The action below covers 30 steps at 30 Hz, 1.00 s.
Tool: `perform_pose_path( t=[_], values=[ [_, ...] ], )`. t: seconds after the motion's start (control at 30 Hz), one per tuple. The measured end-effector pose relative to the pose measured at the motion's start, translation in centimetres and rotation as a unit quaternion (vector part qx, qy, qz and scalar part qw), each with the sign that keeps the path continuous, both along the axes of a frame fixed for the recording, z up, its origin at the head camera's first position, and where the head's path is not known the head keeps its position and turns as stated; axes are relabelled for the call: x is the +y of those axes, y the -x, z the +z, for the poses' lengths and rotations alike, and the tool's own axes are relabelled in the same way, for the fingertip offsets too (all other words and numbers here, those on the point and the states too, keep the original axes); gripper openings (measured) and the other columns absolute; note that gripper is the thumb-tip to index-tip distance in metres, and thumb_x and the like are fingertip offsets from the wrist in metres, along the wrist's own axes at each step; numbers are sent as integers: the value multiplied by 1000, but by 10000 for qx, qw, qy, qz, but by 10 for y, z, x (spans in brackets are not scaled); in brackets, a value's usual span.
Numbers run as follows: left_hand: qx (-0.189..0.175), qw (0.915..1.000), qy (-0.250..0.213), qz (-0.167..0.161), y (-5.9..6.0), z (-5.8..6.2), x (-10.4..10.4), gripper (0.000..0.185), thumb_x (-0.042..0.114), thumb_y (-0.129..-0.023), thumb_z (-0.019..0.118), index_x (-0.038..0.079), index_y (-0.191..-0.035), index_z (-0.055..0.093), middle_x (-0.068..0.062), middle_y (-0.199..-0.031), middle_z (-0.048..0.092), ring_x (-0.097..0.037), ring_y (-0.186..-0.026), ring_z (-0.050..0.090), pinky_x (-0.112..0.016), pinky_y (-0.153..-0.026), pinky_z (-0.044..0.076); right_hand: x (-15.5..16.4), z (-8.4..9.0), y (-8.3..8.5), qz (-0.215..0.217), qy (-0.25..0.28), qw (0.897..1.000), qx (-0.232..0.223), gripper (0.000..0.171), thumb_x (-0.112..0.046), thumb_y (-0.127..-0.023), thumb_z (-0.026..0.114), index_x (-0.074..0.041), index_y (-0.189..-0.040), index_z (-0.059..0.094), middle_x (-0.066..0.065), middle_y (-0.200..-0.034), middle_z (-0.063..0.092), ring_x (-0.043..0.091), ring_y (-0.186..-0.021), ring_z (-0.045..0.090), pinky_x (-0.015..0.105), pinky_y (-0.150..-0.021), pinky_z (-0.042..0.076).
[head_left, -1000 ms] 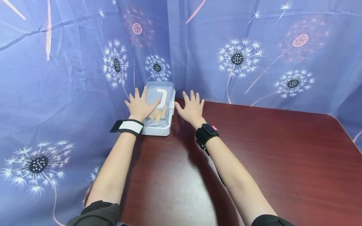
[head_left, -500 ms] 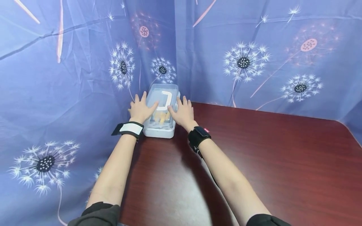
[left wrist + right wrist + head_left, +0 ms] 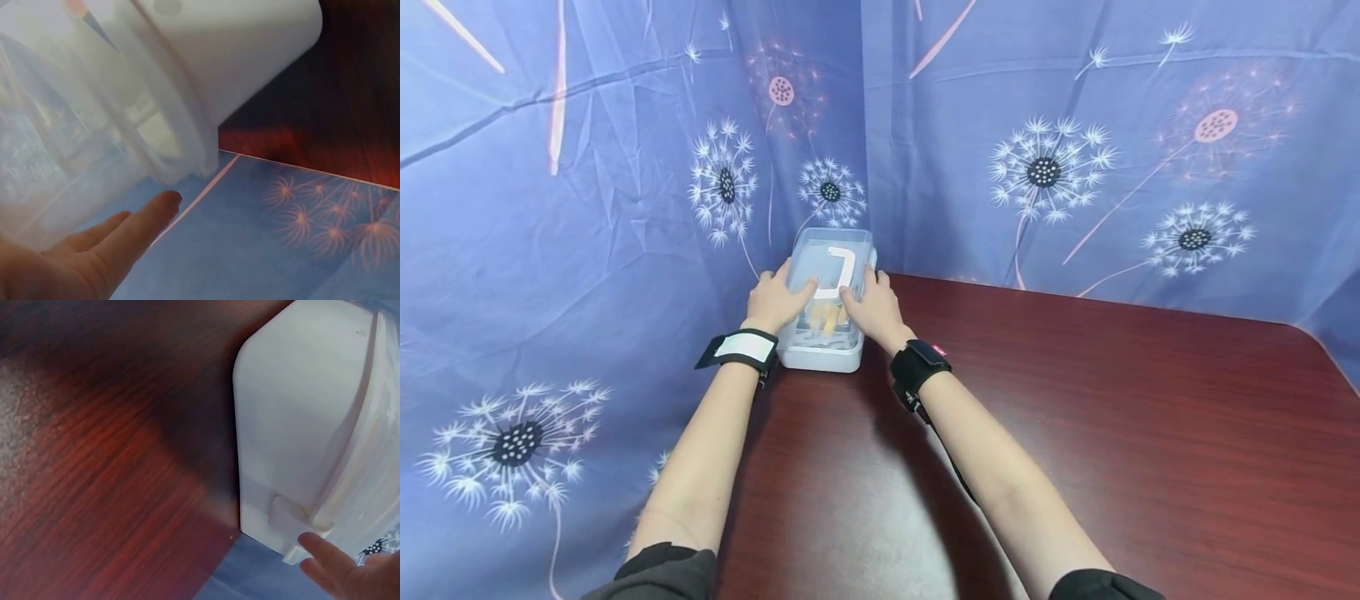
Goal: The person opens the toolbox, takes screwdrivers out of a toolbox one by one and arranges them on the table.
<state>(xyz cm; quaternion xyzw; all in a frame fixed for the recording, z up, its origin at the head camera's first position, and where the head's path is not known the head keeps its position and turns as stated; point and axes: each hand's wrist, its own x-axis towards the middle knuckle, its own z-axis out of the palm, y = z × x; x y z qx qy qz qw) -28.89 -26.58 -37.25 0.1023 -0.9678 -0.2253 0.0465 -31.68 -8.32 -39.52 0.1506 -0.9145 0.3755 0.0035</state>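
Showing a plastic box (image 3: pixel 827 308) flanked by both hands at the far left corner of a dark red table (image 3: pixel 1075 433).

The box, white below with a clear lid and a white handle (image 3: pixel 838 271) folded flat on top, is set against the blue dandelion-print cloth (image 3: pixel 587 208) that backs the table. The left hand (image 3: pixel 777 302) is laid against the box's left side, fingers curved over the lid edge and thumb resting on the lid. The right hand (image 3: pixel 867 307) is placed on the right side, fingers wrapped about the edge beside the side latch (image 3: pixel 299 532). Yellowish contents are seen dimly through the lid. A band is worn on each wrist.
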Motion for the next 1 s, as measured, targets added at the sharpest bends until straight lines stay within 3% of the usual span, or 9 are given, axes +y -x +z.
perform_pose_path(
  t=[0.5,1.0],
  values=[
    [79,9999,12,-77,3,-4,2,78,60,-91,39,13,-152,26,-24,-148,41,-45,-132,44,-56,-109,37,1,3,-6,161,302,9994,19,56,-36,-96,42,-15,-148,36,18,-147,44,33,-136,43,50,-112,39],
    [318,9994,101,-84,-5,-7,27,76,58,-91,41,12,-151,29,-24,-142,48,-42,-127,50,-55,-106,41,22,2,-11,53,150,9998,152,56,-35,-95,42,-16,-147,38,16,-142,51,31,-128,51,48,-104,45]
  ],
)
